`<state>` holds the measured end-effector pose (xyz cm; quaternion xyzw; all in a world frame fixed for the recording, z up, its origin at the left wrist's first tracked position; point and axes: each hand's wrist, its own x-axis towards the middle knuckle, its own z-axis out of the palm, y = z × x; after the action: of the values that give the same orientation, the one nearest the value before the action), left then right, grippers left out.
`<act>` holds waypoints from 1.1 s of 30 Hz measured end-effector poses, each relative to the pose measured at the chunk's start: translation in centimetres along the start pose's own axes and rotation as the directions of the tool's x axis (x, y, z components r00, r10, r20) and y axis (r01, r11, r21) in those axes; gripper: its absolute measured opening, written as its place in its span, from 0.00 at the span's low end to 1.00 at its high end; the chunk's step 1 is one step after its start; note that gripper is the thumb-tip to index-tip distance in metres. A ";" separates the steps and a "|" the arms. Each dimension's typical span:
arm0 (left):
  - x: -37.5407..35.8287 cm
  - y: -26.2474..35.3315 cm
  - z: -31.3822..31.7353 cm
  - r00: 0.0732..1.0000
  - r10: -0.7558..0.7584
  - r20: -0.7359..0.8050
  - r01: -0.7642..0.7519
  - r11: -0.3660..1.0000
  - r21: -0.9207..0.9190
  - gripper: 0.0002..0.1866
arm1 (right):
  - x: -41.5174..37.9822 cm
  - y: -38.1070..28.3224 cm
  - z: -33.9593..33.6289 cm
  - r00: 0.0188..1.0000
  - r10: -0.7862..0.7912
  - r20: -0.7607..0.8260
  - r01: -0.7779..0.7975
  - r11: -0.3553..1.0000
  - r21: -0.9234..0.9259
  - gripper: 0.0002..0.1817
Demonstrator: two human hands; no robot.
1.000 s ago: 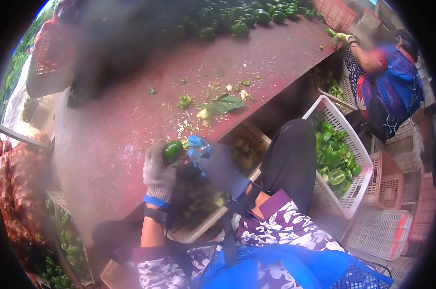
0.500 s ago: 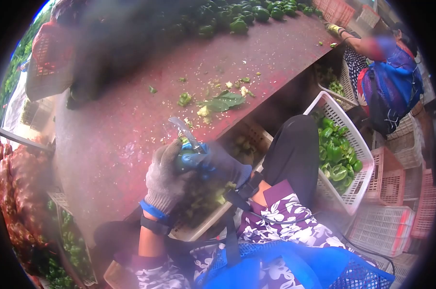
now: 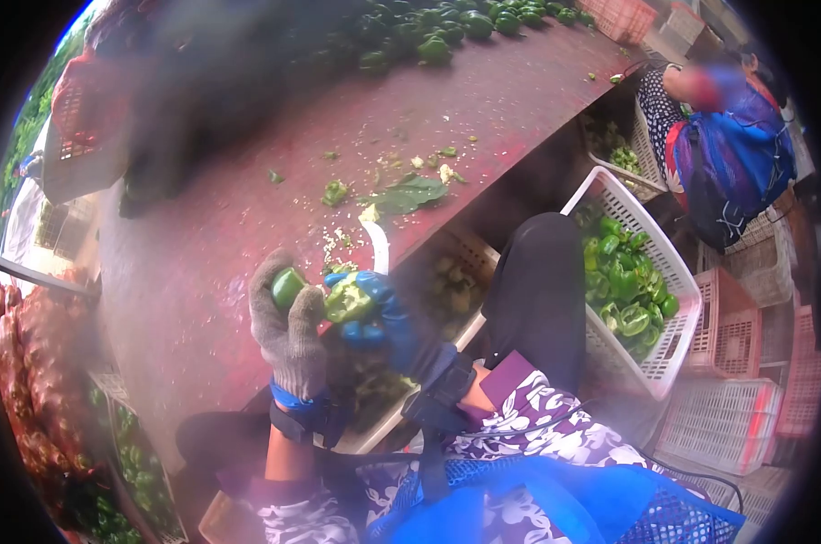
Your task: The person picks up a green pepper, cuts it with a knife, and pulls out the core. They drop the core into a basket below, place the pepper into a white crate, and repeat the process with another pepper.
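My left hand (image 3: 293, 340), in a grey knitted glove, is closed around a piece of green bell pepper (image 3: 287, 288) with its smooth skin showing. Close beside it, my right hand (image 3: 388, 313) wears a blue glove and grips a knife with a curved blade (image 3: 378, 247) pointing up. A cut pepper half (image 3: 348, 300), its pale inside turned to me, sits at the fingers of that same hand. The knife's handle is hidden in the glove. Both hands are just over the near edge of the reddish table (image 3: 211, 245).
Pepper scraps and a leaf (image 3: 410, 194) lie on the table. Whole green peppers (image 3: 433, 50) are heaped at its far side. A white crate (image 3: 687, 335) of cut peppers stands right of my knee. Another person (image 3: 728, 154) sits at the right, near stacked crates (image 3: 719, 422).
My hands have moved apart. The pepper they held together now shows as two pieces, one in each hand. The knife blade has swung more upright. The other person's arm has drawn back from the table.
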<state>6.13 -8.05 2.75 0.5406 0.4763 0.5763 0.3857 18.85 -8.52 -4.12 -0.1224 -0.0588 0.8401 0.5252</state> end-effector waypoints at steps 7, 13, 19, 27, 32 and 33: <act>2.2 -3.4 -2.2 0.970 -0.242 0.029 0.217 0.804 -0.554 0.26 | 0.1 -1.9 1.4 0.996 -0.074 0.044 0.078 0.991 -0.107 0.30; 2.1 -4.5 -3.1 0.926 -0.344 0.154 0.368 0.737 -0.567 0.36 | -1.8 -5.8 3.6 0.961 0.004 0.275 -0.022 0.998 0.064 0.39; 1.3 -3.1 -2.3 0.923 -0.271 0.273 0.369 0.825 -0.428 0.35 | 0.7 -10.5 1.6 0.480 -0.204 0.853 -0.177 0.930 0.322 0.36; 0.5 1.3 0.9 0.925 -0.152 0.348 0.140 0.988 0.059 0.35 | -1.1 -3.7 1.4 0.966 -0.041 -0.254 -0.147 0.724 -0.674 0.23; 0.4 0.6 0.9 0.885 -0.355 0.302 0.428 0.875 -0.226 0.24 | -1.7 -3.5 2.5 0.942 -0.257 -0.216 0.043 0.730 -0.682 0.26; 0.6 0.3 0.8 0.899 -0.356 0.254 0.394 0.911 -0.119 0.22 | -1.6 -3.4 2.6 0.916 -0.314 -0.248 0.059 0.720 -0.692 0.27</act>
<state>6.86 -7.49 3.18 0.4662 0.4746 0.4634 0.5854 21.76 -8.39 -0.58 -0.4431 -0.2756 0.6680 0.5306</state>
